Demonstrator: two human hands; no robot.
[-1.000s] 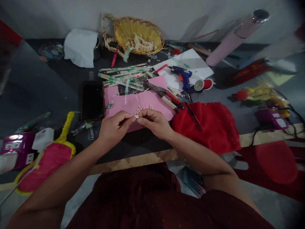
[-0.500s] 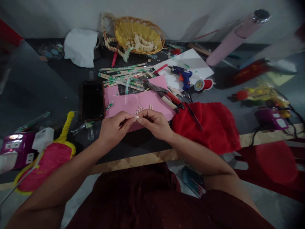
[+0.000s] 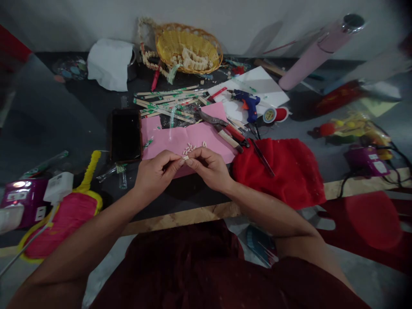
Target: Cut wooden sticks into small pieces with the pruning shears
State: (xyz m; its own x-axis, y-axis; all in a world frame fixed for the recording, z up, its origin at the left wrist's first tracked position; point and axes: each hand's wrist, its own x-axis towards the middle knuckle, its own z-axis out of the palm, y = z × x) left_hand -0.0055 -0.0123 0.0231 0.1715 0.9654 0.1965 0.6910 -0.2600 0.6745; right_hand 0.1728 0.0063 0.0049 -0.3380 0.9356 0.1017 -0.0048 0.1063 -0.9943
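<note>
Between the fingertips of my left hand (image 3: 161, 168) and my right hand (image 3: 209, 167) is a small cluster of pale wooden pieces (image 3: 186, 158). Both hands pinch it, thumbs and forefingers nearly meeting, over the near edge of a pink paper sheet (image 3: 167, 137). Just beyond the fingers, several short cut wooden pieces (image 3: 189, 148) lie loose on that paper, with a few more (image 3: 204, 144) to their right. Pruning shears (image 3: 222, 124) with red handles rest on the paper's right side. How the pinched pieces are joined cannot be made out.
Wrapped chopsticks (image 3: 170, 101) lie behind the paper; a phone (image 3: 126, 135) is at its left. A blue glue gun (image 3: 246, 103), a thread spool (image 3: 275, 114) and red cloth (image 3: 289, 171) are on the right. Behind stand a wicker basket (image 3: 193, 38) and a pink flask (image 3: 309, 56).
Hardly anything differs. Both hands keep the same pinch on the small wooden pieces, and the whole view has shifted very slightly.
</note>
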